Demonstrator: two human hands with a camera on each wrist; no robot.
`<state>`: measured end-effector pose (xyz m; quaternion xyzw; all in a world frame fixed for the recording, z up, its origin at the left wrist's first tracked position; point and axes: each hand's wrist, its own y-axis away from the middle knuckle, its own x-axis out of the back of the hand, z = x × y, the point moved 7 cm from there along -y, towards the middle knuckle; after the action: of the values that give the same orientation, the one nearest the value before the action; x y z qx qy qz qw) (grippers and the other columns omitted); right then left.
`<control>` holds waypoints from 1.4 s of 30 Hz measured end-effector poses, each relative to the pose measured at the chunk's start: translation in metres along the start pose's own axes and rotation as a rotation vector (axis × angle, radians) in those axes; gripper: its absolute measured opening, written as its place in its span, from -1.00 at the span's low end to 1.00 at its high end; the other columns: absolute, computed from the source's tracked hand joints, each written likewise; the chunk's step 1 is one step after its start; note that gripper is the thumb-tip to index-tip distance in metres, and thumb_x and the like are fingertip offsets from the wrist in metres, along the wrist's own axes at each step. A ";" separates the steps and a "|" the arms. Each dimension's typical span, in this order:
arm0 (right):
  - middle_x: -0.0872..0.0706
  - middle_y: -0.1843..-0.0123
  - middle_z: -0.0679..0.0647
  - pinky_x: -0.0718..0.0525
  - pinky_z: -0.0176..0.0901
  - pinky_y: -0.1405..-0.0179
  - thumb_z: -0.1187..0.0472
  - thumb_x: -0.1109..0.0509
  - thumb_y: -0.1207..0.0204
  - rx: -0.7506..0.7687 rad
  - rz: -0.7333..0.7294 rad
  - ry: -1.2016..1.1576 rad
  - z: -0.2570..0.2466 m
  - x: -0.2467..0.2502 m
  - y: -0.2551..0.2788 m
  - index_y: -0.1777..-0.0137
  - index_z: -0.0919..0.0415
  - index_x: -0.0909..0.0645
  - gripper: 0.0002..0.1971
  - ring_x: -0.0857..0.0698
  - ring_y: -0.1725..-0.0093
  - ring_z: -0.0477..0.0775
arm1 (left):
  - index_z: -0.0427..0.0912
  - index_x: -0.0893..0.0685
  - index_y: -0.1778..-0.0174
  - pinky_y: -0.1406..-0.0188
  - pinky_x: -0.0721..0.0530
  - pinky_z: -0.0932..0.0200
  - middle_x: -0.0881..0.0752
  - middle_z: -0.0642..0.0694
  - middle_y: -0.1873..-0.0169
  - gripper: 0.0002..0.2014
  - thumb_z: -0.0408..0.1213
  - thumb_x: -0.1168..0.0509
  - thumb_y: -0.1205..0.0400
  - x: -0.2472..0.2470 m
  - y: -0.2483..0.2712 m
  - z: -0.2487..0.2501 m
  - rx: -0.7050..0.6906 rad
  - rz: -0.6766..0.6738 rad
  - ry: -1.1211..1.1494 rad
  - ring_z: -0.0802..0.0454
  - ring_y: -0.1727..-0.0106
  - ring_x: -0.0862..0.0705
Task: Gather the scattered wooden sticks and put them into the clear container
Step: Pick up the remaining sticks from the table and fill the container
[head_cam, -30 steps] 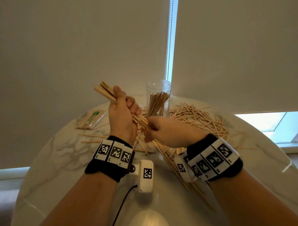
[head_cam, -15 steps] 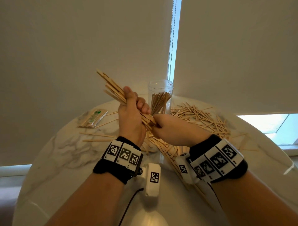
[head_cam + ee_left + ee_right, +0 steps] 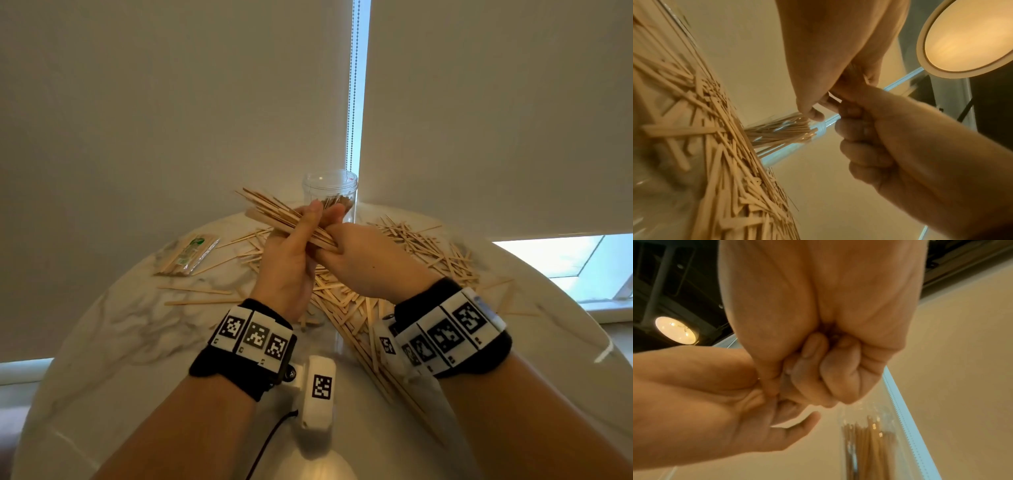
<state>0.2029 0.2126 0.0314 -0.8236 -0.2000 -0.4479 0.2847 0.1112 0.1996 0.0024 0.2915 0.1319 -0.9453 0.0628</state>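
Observation:
A bundle of wooden sticks (image 3: 274, 214) is held in the air just in front of the clear container (image 3: 330, 190), its free end pointing up and left. My left hand (image 3: 318, 214) holds the bundle's middle between a stretched thumb and the fingers beneath. My right hand (image 3: 329, 246) grips the bundle's near end in a fist (image 3: 859, 129), fingers curled tight (image 3: 818, 369). The container (image 3: 869, 443) stands upright with several sticks inside (image 3: 785, 129). Scattered sticks (image 3: 428, 246) lie on the marble table (image 3: 120, 325), right of and under my hands.
A plastic packet of sticks (image 3: 188, 255) lies at the table's left, with two loose sticks (image 3: 202, 297) near it. A dense pile (image 3: 715, 154) covers the table below my hands. Roller blinds and a bead chain (image 3: 352, 85) hang behind the container.
Both hands carried the bundle up and toward the container. The bundle tipped from steep to flatter. My left fist loosened, its thumb now stretched along the sticks.

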 end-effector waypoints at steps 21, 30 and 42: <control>-0.66 0.32 -0.12 -0.53 -0.24 0.33 -0.05 -0.39 -0.58 -0.101 -0.109 0.261 0.024 0.004 0.005 0.20 -0.15 -0.54 -0.86 -0.66 0.29 -0.11 | -0.11 -0.64 -0.31 -0.10 -0.79 -0.26 -0.76 -0.20 -0.18 -0.57 0.13 -0.31 -0.68 0.027 -0.006 0.012 0.014 0.236 -0.155 -0.19 -0.12 -0.81; -0.65 0.36 -0.12 -0.52 -0.26 0.34 -0.03 -0.39 -0.58 -0.063 -0.060 0.261 0.014 0.008 0.002 0.20 -0.19 -0.54 -0.86 -0.63 0.33 -0.15 | -0.09 -0.53 -0.36 0.11 -0.84 -0.08 -0.77 -0.19 -0.05 -0.56 -0.28 -0.50 -0.61 0.037 -0.004 0.023 -0.178 0.351 -0.158 -0.13 0.00 -0.85; -0.71 0.34 -0.11 -0.51 -0.27 0.35 0.00 -0.44 -0.53 -0.134 -0.092 0.169 0.015 0.017 0.007 -0.02 -0.10 -0.77 -0.87 -0.66 0.33 -0.14 | -0.23 -0.68 -0.02 0.50 -0.70 0.19 -0.86 -0.17 0.22 -0.67 0.02 -0.36 -0.69 0.021 -0.005 0.004 -0.069 0.201 -0.438 -0.06 0.28 -0.84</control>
<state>0.2254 0.2187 0.0371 -0.7899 -0.1826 -0.5409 0.2239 0.0913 0.2024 -0.0054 0.0886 0.1178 -0.9699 0.1937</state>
